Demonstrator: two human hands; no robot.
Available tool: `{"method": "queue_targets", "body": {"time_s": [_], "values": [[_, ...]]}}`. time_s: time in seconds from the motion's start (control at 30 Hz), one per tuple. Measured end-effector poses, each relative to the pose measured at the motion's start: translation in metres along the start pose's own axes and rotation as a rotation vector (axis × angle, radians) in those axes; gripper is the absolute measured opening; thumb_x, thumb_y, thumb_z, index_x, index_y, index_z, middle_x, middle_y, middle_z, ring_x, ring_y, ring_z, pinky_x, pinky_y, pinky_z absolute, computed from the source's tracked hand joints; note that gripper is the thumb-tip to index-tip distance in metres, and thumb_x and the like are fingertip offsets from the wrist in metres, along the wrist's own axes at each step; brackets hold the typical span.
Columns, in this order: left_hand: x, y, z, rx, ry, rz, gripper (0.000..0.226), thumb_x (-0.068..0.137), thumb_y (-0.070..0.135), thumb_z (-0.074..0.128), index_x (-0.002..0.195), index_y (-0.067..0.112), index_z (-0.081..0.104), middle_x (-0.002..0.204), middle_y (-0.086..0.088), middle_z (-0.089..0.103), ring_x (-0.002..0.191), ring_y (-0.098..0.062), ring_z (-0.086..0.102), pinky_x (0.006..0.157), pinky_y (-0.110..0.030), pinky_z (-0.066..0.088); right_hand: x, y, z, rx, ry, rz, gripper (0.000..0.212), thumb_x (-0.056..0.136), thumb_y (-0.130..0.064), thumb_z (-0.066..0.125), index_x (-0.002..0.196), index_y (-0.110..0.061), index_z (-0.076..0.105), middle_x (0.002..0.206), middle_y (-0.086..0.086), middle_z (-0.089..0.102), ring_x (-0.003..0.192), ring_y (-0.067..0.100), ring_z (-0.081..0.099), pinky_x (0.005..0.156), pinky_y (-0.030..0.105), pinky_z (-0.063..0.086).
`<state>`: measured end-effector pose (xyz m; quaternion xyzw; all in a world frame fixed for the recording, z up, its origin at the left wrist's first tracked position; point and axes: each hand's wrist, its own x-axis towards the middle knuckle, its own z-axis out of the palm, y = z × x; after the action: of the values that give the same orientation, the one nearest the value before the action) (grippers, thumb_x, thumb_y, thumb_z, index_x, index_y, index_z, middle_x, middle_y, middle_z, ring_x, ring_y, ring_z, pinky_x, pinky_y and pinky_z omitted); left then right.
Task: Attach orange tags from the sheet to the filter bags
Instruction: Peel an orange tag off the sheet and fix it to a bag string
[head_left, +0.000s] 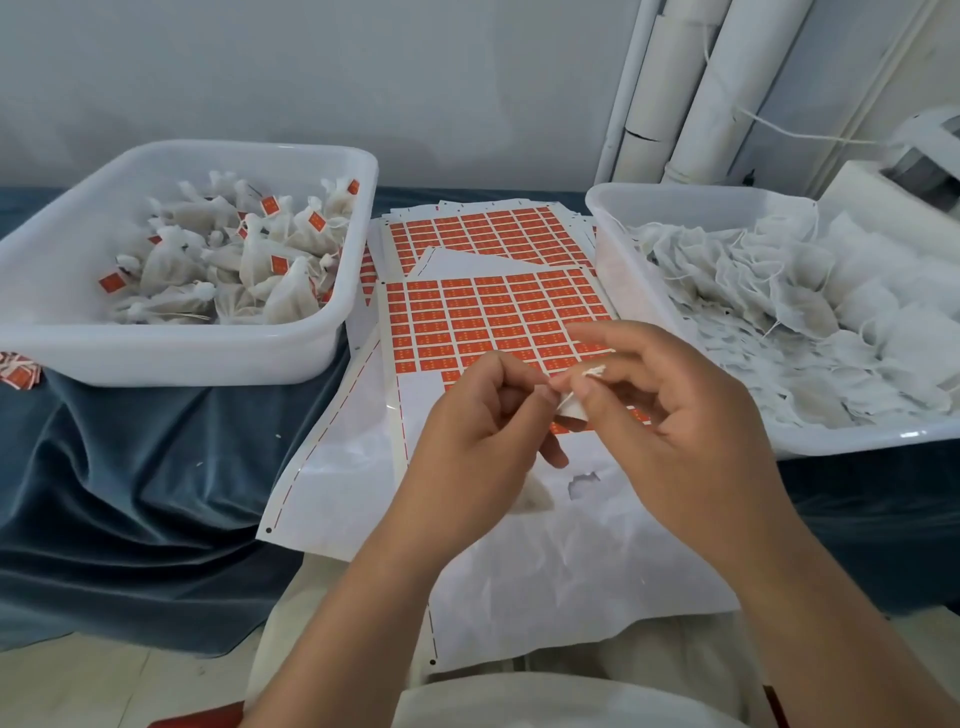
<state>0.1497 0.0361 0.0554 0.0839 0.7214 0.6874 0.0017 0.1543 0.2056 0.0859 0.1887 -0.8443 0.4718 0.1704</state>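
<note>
Above the near end of the white backing sheet of orange rectangular tags (493, 312), the left hand (467, 431) pinches the thin string of a small white mesh filter bag (570, 409) between thumb and forefinger. The right hand (675, 415) pinches the bag's gathered top, its other fingers spread. The sheet lies on crumpled blue velvet cloth (130, 467) between two tubs. The left white plastic tub (156, 358) holds tagged filter bags (249, 260); the right white plastic tub (602, 249) holds untagged filter bags (779, 322). A second tag sheet (483, 228) lies behind the first.
</note>
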Motion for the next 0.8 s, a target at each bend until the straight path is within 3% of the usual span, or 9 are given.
{"method": "queue_targets", "body": {"time_s": [0.23, 0.4, 0.63, 0.8], "values": [[0.001, 0.0, -0.001, -0.053, 0.113, 0.02, 0.006, 0.099, 0.021, 0.071, 0.1, 0.021, 0.077, 0.079, 0.006, 0.078, 0.066, -0.011, 0.072, 0.06, -0.014, 0.051, 0.002, 0.004, -0.002, 0.082, 0.012, 0.027, 0.03, 0.1, -0.018, 0.068, 0.127, -0.031, 0.066, 0.096, -0.026, 0.076, 0.096, -0.004, 0.072, 0.076, 0.004, 0.05], [0.002, 0.002, -0.006, 0.048, 0.124, 0.062, 0.011, 0.097, 0.019, 0.073, 0.101, 0.02, 0.083, 0.08, 0.011, 0.078, 0.067, -0.008, 0.071, 0.06, -0.012, 0.052, 0.003, 0.005, 0.001, 0.129, 0.026, 0.039, 0.026, 0.1, -0.022, 0.066, 0.123, -0.033, 0.065, 0.095, -0.022, 0.078, 0.096, -0.001, 0.074, 0.074, 0.007, 0.053], [0.003, 0.005, -0.008, 0.214, 0.156, 0.071, 0.015, 0.096, 0.027, 0.072, 0.111, 0.032, 0.073, 0.077, 0.019, 0.075, 0.069, -0.006, 0.072, 0.064, -0.011, 0.054, 0.003, 0.012, 0.005, 0.108, 0.035, 0.063, 0.019, 0.102, -0.017, 0.067, 0.116, -0.029, 0.066, 0.101, -0.021, 0.076, 0.098, -0.001, 0.073, 0.076, 0.008, 0.054], [0.002, 0.005, -0.007, 0.179, 0.168, 0.092, 0.005, 0.096, 0.026, 0.073, 0.095, 0.026, 0.078, 0.077, 0.017, 0.075, 0.066, -0.006, 0.069, 0.06, -0.012, 0.053, 0.003, 0.013, 0.007, 0.115, 0.022, 0.064, 0.018, 0.104, -0.016, 0.065, 0.116, -0.029, 0.065, 0.104, -0.018, 0.075, 0.098, 0.001, 0.074, 0.078, 0.011, 0.055]]}}
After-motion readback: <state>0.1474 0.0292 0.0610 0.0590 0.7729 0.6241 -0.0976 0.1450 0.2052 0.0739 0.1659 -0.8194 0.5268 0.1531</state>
